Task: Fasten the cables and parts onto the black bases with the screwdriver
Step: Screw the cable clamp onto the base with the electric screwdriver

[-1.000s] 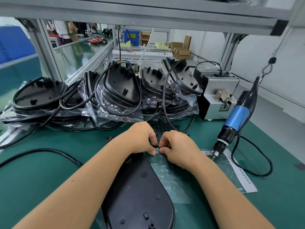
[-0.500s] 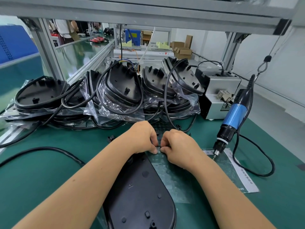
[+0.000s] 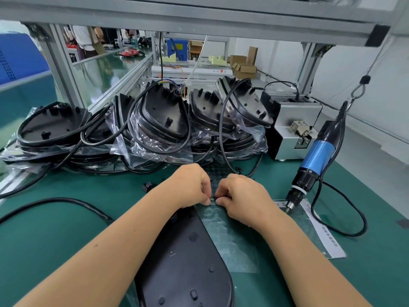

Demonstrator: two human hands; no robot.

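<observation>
A black base (image 3: 183, 258) lies flat on the green mat in front of me, its narrow end under my hands. My left hand (image 3: 190, 185) and my right hand (image 3: 241, 194) meet knuckle to knuckle at that end, and both pinch a small black part (image 3: 213, 198) between thumb and fingers. A black cable (image 3: 66, 201) runs from the left towards the base and passes under my left forearm. The blue and black electric screwdriver (image 3: 314, 160) hangs on a hook to the right, tip down just over the table, with neither hand on it.
Several black bases with coiled cables, some in clear bags (image 3: 159, 129), are stacked along the back. A grey screw feeder box (image 3: 292, 129) stands at the back right. A clear textured sheet (image 3: 232, 235) and a paper strip (image 3: 325, 235) lie right of the base. Small black clips (image 3: 147, 186) lie loose.
Both hands stay pinched together at the narrow end of the base, with only slight finger shifts. The screwdriver hangs in the same place.
</observation>
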